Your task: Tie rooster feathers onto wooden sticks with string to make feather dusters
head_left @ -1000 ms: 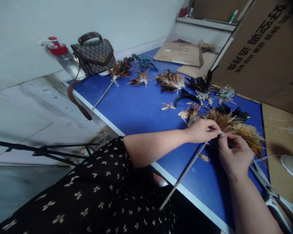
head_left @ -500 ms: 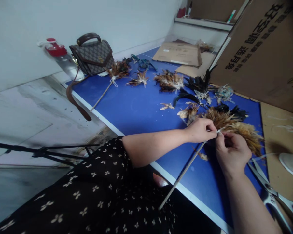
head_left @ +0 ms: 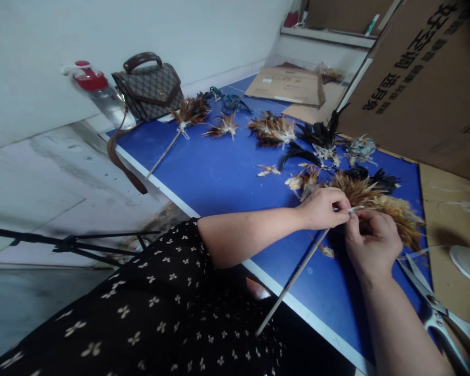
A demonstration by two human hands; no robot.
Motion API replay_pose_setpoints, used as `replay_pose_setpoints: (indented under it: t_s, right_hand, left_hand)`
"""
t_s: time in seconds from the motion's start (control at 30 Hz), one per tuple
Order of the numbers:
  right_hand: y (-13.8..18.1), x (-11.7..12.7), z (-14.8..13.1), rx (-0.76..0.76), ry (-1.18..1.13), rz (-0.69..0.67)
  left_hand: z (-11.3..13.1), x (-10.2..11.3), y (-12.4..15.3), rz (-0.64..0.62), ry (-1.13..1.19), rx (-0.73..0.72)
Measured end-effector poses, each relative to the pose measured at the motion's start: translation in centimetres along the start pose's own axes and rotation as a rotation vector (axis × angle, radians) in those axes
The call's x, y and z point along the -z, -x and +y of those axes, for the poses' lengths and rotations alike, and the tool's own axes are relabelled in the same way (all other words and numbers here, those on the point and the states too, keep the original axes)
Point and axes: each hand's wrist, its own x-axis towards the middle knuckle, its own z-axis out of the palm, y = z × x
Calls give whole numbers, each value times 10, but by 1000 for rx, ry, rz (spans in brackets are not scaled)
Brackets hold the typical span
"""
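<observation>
A feather duster lies across the blue table (head_left: 219, 172): a thin wooden stick (head_left: 293, 279) runs from the table's front edge up to a head of brown feathers (head_left: 379, 206). My left hand (head_left: 323, 209) is closed around the stick where the feathers begin, pinching a pale string end. My right hand (head_left: 372, 245) is closed beside it, fingers pinched at the same binding spot; what they hold is too small to name.
Loose feather bunches (head_left: 272, 130) and a second stick duster (head_left: 180, 125) are spread over the table's far half. A handbag (head_left: 149, 89) and water bottle (head_left: 97, 94) stand at the far left corner. Scissors (head_left: 438, 308) lie at right, a large cardboard box (head_left: 426, 83) behind.
My hands stayed at the binding; the right hand's fingers shifted slightly against the string. The duster has not moved.
</observation>
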Motion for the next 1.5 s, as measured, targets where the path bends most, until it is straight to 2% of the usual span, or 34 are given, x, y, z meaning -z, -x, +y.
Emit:
replay_pose_setpoints:
  t_s: [0.17, 0.3, 0.5, 0.8, 0.97, 1.13, 1.4, 1.5]
  right_hand:
    - [2, -1, 4, 48, -6, -2]
    - [2, -1, 2, 11, -3, -24]
    - [1, -1, 0, 3, 0, -64]
    - [2, -1, 5, 1, 23, -64]
    - [3, 0, 3, -1, 5, -58]
    - [6, -2, 5, -72, 12, -78]
    - [7, -3, 7, -119, 33, -69]
    - [7, -1, 3, -184, -11, -95]
  left_hand:
    - [2, 2, 0, -20, 12, -71]
    - [5, 5, 1, -55, -29, -74]
    - [2, 6, 0, -96, -21, -176]
    - [-1, 2, -1, -23, 45, 73]
    - [-9, -4, 1, -26, 161, 230]
    - [-13, -10, 0, 40, 299, 357]
    - [1, -3, 0, 37, 279, 433]
    - [4, -1, -1, 31, 328, 448]
